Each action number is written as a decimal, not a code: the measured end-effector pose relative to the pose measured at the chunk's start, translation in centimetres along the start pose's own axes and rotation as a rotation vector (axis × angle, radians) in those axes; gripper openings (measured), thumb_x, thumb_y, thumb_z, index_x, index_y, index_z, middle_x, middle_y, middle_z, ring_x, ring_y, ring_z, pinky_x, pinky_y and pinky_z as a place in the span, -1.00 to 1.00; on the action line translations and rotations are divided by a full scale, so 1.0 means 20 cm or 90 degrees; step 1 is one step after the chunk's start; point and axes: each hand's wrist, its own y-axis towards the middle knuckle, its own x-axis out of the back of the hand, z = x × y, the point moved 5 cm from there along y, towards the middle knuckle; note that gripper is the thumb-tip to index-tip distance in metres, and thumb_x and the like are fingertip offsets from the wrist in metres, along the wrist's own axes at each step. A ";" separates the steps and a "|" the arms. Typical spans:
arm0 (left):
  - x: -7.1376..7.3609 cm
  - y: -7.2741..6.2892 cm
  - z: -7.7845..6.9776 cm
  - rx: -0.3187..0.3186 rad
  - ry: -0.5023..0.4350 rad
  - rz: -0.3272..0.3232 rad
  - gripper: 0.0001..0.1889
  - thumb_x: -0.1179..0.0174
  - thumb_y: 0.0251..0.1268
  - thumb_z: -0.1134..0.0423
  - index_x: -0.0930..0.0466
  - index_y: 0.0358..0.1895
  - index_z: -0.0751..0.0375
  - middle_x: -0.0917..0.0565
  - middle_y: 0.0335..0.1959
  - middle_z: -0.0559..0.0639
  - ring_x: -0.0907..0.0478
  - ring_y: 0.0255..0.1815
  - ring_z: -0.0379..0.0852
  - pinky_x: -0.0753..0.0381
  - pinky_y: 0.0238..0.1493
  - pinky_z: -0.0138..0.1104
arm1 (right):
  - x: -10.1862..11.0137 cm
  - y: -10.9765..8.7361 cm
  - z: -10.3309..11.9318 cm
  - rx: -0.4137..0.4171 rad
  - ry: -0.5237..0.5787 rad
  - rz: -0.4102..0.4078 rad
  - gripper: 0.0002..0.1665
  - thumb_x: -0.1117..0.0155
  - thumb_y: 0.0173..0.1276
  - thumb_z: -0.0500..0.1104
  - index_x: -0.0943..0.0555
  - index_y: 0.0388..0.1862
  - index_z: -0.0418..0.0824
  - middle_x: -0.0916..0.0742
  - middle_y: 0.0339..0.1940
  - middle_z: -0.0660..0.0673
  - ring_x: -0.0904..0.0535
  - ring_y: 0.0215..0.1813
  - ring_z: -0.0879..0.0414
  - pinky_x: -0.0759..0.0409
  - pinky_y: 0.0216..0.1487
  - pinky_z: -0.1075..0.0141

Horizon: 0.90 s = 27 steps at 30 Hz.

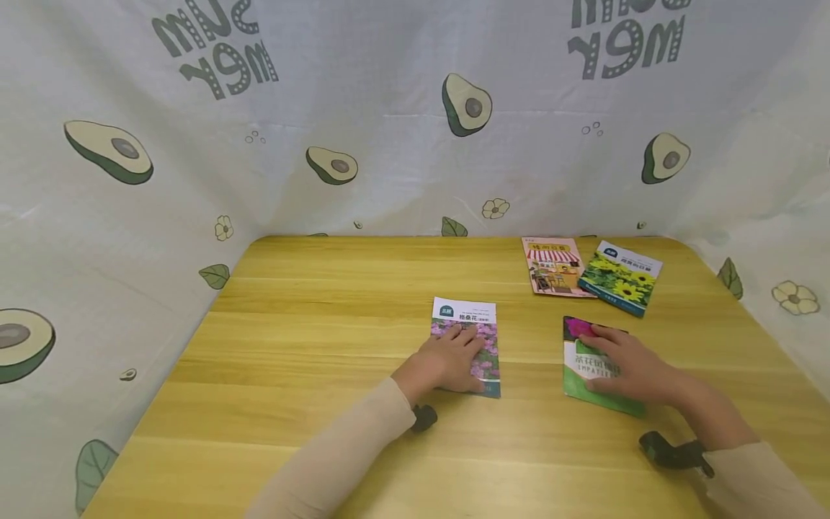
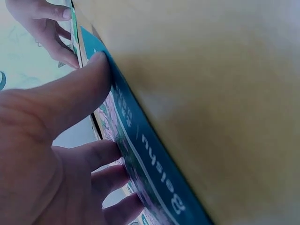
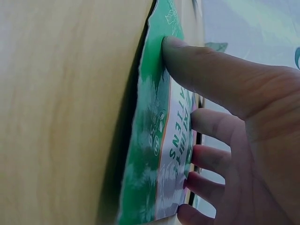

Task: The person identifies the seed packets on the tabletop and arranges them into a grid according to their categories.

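My left hand (image 1: 452, 359) rests on a seed packet (image 1: 465, 308) with pink flowers, a white top and a blue-green bottom strip. In the left wrist view, the thumb (image 2: 84, 91) presses near the strip and the other fingertips touch the printed front. To the right, my right hand (image 1: 632, 371) lies over a green and white seed packet (image 1: 579, 389) marked "IMPATIENS", covering its right side. The right wrist view has the thumb (image 3: 201, 65) on the green band (image 3: 145, 145), the fingers spread along the white part. Both packets lie face up on the table.
Behind my right hand lie a pink packet (image 1: 554, 270) with a striped shop awning and a packet with yellow flowers (image 1: 621, 277), which overlaps the pink one's corner. The wooden table (image 1: 311, 324) ends at a white avocado-print cloth (image 1: 395, 86) behind.
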 end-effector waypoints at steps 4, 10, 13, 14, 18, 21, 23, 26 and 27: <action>-0.01 -0.01 0.02 -0.004 0.000 -0.002 -0.15 -0.12 0.33 -0.29 0.01 0.60 -0.19 0.09 0.67 -0.24 0.12 0.69 -0.09 -0.12 0.62 -0.03 | 0.00 0.01 -0.01 0.000 0.000 0.007 -0.03 -0.50 0.11 0.15 -0.42 0.37 -0.35 -0.37 0.39 -0.53 -0.30 0.31 -0.52 -0.37 0.21 -0.42; -0.01 -0.04 0.05 -0.001 -0.002 -0.002 -0.16 -0.11 0.34 -0.28 0.01 0.60 -0.20 0.09 0.67 -0.23 0.12 0.69 -0.08 -0.11 0.62 -0.03 | 0.01 0.01 0.00 0.003 0.002 0.005 -0.04 -0.51 0.10 0.13 -0.43 0.36 -0.36 -0.38 0.38 -0.54 -0.31 0.29 -0.53 -0.37 0.20 -0.42; -0.02 -0.06 0.07 -0.002 -0.004 -0.004 -0.16 -0.12 0.33 -0.28 -0.01 0.60 -0.18 0.08 0.67 -0.22 0.11 0.69 -0.07 -0.11 0.62 -0.02 | 0.01 0.01 0.00 0.007 0.000 0.000 -0.04 -0.53 0.08 0.11 -0.44 0.34 -0.38 -0.40 0.36 -0.56 -0.33 0.27 -0.54 -0.39 0.18 -0.42; -0.03 -0.06 0.07 -0.003 -0.006 -0.005 -0.16 -0.13 0.33 -0.27 -0.01 0.60 -0.18 0.07 0.67 -0.22 0.10 0.68 -0.07 -0.11 0.62 -0.02 | 0.00 0.00 0.00 0.007 0.001 -0.001 -0.05 -0.53 0.08 0.11 -0.45 0.34 -0.38 -0.40 0.35 -0.57 -0.34 0.27 -0.55 -0.39 0.18 -0.42; -0.05 -0.08 0.10 -0.005 -0.015 -0.008 -0.15 -0.15 0.33 -0.26 -0.03 0.60 -0.15 0.06 0.66 -0.21 0.10 0.68 -0.05 -0.11 0.62 0.01 | 0.00 -0.01 0.00 0.005 0.004 -0.004 -0.05 -0.54 0.07 0.10 -0.45 0.33 -0.39 -0.40 0.34 -0.58 -0.34 0.26 -0.56 -0.39 0.16 -0.43; -0.05 -0.10 0.13 -0.009 -0.021 -0.015 -0.16 -0.17 0.32 -0.24 -0.05 0.59 -0.13 0.04 0.66 -0.19 0.09 0.68 -0.03 -0.12 0.61 0.02 | 0.00 -0.01 0.00 0.010 0.005 -0.010 -0.05 -0.54 0.07 0.09 -0.45 0.33 -0.39 -0.40 0.34 -0.58 -0.34 0.26 -0.55 -0.39 0.16 -0.43; -0.05 -0.12 0.15 -0.013 -0.028 -0.018 -0.16 -0.18 0.31 -0.23 -0.06 0.59 -0.12 0.03 0.66 -0.19 0.09 0.68 -0.03 -0.12 0.62 0.01 | 0.00 0.00 0.00 0.022 0.006 -0.018 -0.06 -0.54 0.06 0.08 -0.45 0.32 -0.39 -0.40 0.34 -0.57 -0.34 0.26 -0.54 -0.39 0.15 -0.42; -0.04 -0.14 0.17 -0.018 -0.031 -0.021 -0.16 -0.19 0.31 -0.23 -0.07 0.59 -0.13 0.02 0.66 -0.20 0.08 0.68 -0.05 -0.11 0.62 -0.02 | 0.00 0.00 0.00 0.033 0.008 -0.028 -0.07 -0.55 0.06 0.07 -0.46 0.31 -0.39 -0.41 0.33 -0.57 -0.35 0.26 -0.54 -0.39 0.15 -0.41; -0.04 -0.14 0.18 -0.019 -0.031 -0.023 -0.15 -0.19 0.30 -0.23 -0.07 0.59 -0.13 0.02 0.66 -0.20 0.08 0.68 -0.05 -0.10 0.63 -0.03 | 0.00 0.00 0.00 0.034 0.007 -0.028 -0.07 -0.55 0.06 0.07 -0.46 0.31 -0.39 -0.42 0.33 -0.57 -0.35 0.25 -0.54 -0.40 0.15 -0.41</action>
